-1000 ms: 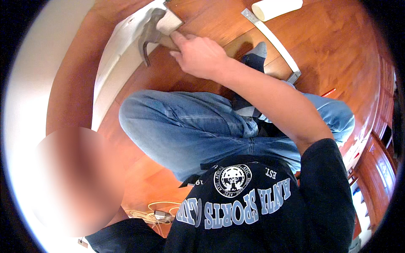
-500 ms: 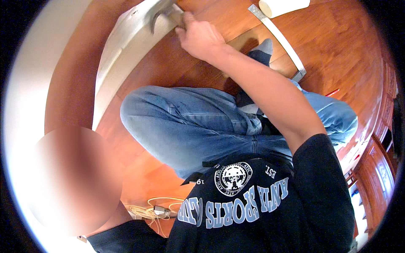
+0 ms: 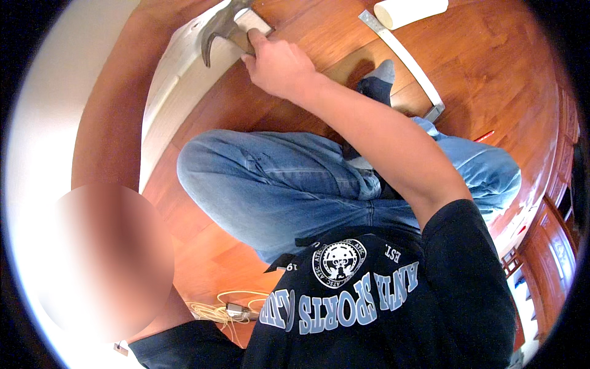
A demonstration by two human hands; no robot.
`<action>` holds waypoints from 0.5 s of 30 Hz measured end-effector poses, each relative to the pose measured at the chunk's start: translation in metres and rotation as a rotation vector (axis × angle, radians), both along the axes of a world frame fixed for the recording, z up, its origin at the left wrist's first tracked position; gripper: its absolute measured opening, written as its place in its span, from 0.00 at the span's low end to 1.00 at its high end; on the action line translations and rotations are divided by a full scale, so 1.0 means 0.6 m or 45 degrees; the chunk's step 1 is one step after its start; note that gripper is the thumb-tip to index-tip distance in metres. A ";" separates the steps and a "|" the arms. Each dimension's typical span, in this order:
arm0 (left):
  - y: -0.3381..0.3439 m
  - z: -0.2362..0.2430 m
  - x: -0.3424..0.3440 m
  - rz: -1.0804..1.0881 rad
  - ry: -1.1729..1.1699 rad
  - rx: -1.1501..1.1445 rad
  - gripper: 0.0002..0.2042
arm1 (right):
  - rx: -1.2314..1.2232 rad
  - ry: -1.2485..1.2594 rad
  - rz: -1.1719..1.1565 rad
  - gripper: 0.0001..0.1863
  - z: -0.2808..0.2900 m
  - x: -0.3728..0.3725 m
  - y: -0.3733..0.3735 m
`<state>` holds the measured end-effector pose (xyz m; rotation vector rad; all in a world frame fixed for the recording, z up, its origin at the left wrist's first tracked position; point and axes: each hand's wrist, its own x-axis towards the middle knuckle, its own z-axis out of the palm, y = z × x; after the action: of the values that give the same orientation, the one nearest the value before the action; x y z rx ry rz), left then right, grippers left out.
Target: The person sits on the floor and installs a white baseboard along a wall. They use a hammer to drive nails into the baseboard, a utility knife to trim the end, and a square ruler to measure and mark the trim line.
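Note:
Up near the top edge, my right hand [image 3: 279, 64] is closed around a claw hammer [image 3: 224, 31], its thumb-side fingers close to the head. The hammer's curved claw points down toward me, next to a pale wooden board [image 3: 175, 92] that runs along the foot of the wall. My left hand [image 3: 178, 6] reaches up beside the board and is mostly cut off by the upper edge, so its fingers are hidden. Whatever it touches there does not show.
On the wooden floor [image 3: 332, 52] lie a metal carpenter's square [image 3: 405, 58], a white cylindrical object [image 3: 412, 11] and a thin red stick [image 3: 484, 136]. My crossed legs [image 3: 289, 178] fill the middle. Yellowish cable [image 3: 209, 312] lies coiled behind my left side.
The hammer in my right hand has shifted left and slightly down, nearer the board, and is less blurred. My left arm has moved slightly to the right.

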<state>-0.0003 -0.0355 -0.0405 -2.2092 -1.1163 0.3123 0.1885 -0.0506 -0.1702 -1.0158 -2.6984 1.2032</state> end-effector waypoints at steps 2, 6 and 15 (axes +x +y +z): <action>-0.003 0.001 0.000 0.016 -0.024 -0.033 0.09 | 0.012 0.015 0.061 0.21 0.004 0.002 -0.008; -0.005 -0.002 0.001 0.017 -0.093 -0.077 0.09 | 0.029 0.029 0.038 0.20 -0.004 0.000 0.006; 0.001 -0.010 0.002 0.080 -0.070 -0.085 0.09 | -0.002 0.043 -0.010 0.18 0.004 -0.004 0.002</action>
<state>0.0011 -0.0351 -0.0467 -2.2568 -1.2230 0.3216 0.1861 -0.0497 -0.1679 -0.9961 -2.6654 1.2107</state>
